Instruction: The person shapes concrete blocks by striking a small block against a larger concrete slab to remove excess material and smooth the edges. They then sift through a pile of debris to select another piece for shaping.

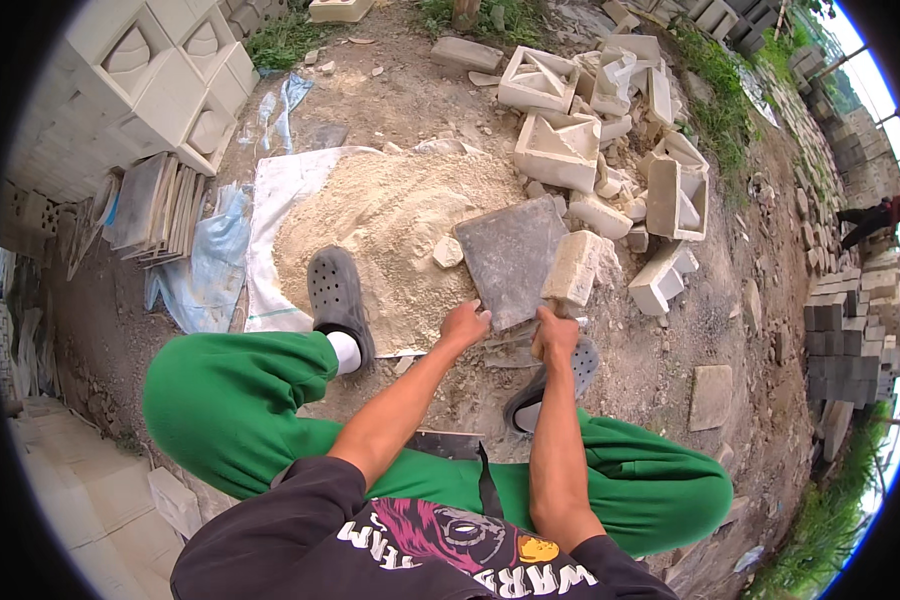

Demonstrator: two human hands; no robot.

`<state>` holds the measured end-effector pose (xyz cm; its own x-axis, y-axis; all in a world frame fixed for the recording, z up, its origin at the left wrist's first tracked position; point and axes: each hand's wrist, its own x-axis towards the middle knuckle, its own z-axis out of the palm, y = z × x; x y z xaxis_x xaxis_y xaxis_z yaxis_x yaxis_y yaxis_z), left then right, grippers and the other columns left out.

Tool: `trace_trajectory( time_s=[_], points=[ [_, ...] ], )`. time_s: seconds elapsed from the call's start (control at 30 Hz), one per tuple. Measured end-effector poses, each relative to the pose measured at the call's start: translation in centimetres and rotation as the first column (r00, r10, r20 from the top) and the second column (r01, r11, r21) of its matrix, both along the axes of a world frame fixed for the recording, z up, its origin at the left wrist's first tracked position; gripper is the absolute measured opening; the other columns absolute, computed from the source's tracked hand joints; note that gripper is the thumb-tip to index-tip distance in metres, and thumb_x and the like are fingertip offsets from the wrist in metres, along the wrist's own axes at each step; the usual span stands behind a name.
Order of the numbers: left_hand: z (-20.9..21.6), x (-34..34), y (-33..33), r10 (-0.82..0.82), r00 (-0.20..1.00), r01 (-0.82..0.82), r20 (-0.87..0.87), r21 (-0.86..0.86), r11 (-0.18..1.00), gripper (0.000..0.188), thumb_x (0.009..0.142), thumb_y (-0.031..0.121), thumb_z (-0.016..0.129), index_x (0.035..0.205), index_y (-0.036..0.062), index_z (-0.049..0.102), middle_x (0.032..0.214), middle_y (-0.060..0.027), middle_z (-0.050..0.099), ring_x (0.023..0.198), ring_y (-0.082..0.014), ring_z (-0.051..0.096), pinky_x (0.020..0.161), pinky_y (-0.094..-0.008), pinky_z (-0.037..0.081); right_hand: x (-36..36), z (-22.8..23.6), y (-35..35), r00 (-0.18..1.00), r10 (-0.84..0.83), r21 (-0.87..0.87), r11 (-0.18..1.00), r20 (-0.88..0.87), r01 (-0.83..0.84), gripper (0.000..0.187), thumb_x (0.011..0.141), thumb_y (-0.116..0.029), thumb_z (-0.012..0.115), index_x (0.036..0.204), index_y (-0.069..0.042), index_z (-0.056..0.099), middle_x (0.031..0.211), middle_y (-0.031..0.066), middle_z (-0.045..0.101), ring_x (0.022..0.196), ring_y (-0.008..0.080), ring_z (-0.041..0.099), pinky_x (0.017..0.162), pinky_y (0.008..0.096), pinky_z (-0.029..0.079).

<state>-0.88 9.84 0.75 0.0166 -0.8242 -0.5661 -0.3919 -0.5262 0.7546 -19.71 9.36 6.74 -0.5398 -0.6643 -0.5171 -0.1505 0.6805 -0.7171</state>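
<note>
A flat, dark grey square slab (513,257) lies in front of me, its far part against the broken blocks. My left hand (466,325) is closed on its near left corner. On the near right corner my right hand (557,332) has its fingers closed as well. Left of the slab, a heap of pale sandy powder (370,205) spreads over a white sheet (267,225), with a small pale lump (448,252) on it. Beside the slab's right edge stands a rough beige block (572,268). The undersides of the fingers are hidden.
Broken pale hollow blocks (558,150) pile up beyond the slab. Thin boards (175,215) lean at the left under stacked blocks (185,60), near a blue plastic sheet (215,262). Grey bricks (850,340) stand far right, and a person (875,218) is beyond them.
</note>
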Motion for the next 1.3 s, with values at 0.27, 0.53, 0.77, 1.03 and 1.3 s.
trace_trajectory(
  time_s=[0.27,0.53,0.77,1.03,1.3],
  points=[
    [2.2,3.5,-4.4,0.227,0.739,0.160,0.635,-0.493,0.855,0.061,0.080,0.029,0.076,0.135,0.0145,0.054,0.133,-0.0107,0.052,0.124,-0.0325,0.047,0.101,-0.0459,0.040,1.4,-0.1,-0.4,0.969,0.236,0.257,0.943,-0.070,-0.211,0.060,0.066,-0.038,0.071,0.106,0.007,0.069,0.103,0.0289,0.070,0.102,0.0406,0.068,0.093,0.0443,0.051],
    [2.5,5.6,-8.1,-0.084,0.708,0.340,0.701,-0.234,0.911,0.074,0.077,0.031,0.079,0.141,0.0131,0.047,0.133,-0.0120,0.050,0.123,-0.0314,0.046,0.102,-0.0491,0.038,1.6,-1.7,0.2,0.947,0.204,0.157,0.973,-0.249,-0.168,0.055,0.067,-0.034,0.072,0.104,0.007,0.069,0.098,0.0264,0.072,0.090,0.0375,0.071,0.082,0.0414,0.056],
    [1.9,6.5,-8.8,-0.113,0.706,0.404,0.699,-0.267,0.875,0.078,0.069,0.026,0.084,0.138,0.0122,0.049,0.119,-0.0149,0.054,0.116,-0.0335,0.051,0.097,-0.0444,0.043,1.5,-0.9,-0.2,0.977,0.189,0.216,0.962,-0.099,-0.164,0.053,0.068,-0.035,0.069,0.109,-0.002,0.071,0.107,0.0241,0.071,0.105,0.0405,0.066,0.093,0.0450,0.051],
    [3.2,2.0,-6.5,0.135,0.815,0.117,0.563,-0.388,0.914,0.080,0.069,0.025,0.084,0.137,0.0057,0.047,0.120,-0.0194,0.051,0.116,-0.0386,0.051,0.100,-0.0447,0.043,1.5,-2.1,-0.2,0.973,0.192,0.235,0.959,-0.131,-0.158,0.053,0.068,-0.034,0.069,0.112,-0.004,0.071,0.108,0.0231,0.071,0.107,0.0386,0.066,0.093,0.0453,0.051],
    [4.2,-1.1,-8.4,-0.036,0.869,0.317,0.494,-0.499,0.807,0.078,0.074,0.027,0.082,0.140,0.0045,0.044,0.133,-0.0200,0.047,0.124,-0.0382,0.048,0.104,-0.0465,0.041,1.3,-3.7,0.2,0.974,0.151,0.096,0.986,-0.171,-0.136,0.046,0.067,-0.029,0.071,0.099,0.004,0.071,0.081,0.0214,0.072,0.072,0.0309,0.073,0.070,0.0395,0.057]
  ],
)
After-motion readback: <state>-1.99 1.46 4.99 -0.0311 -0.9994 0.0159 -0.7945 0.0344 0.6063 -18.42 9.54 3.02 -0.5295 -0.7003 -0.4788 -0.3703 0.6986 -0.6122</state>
